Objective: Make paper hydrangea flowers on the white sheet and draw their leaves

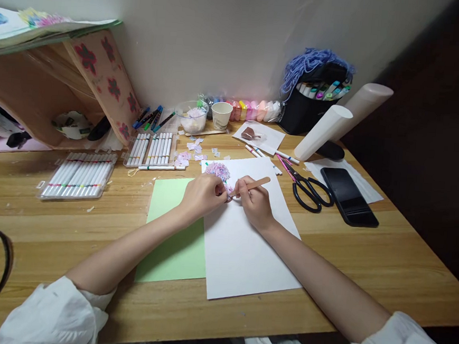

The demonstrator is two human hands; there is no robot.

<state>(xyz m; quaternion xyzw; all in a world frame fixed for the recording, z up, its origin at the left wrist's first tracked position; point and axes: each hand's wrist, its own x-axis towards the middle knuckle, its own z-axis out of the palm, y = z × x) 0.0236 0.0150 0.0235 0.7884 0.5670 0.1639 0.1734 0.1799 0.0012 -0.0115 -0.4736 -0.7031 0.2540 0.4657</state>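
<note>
- Gripping a flat tan stick (261, 183), mid-frame, in closed fingers of the right hand (254, 201)
- Curling the left hand (201, 195) nearly closed, with any hold hidden
- Showing a speckled pink-violet cluster (217, 170) on white paper (250, 253), center frame

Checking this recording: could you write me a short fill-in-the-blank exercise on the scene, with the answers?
1. The right hand holds a flat craft stick made of ____.
2. The sheet partly under the white paper is light ____.
3. The black-handled scissors lie between the white paper and a black ____.
Missing words: wood; green; smartphone.
</note>
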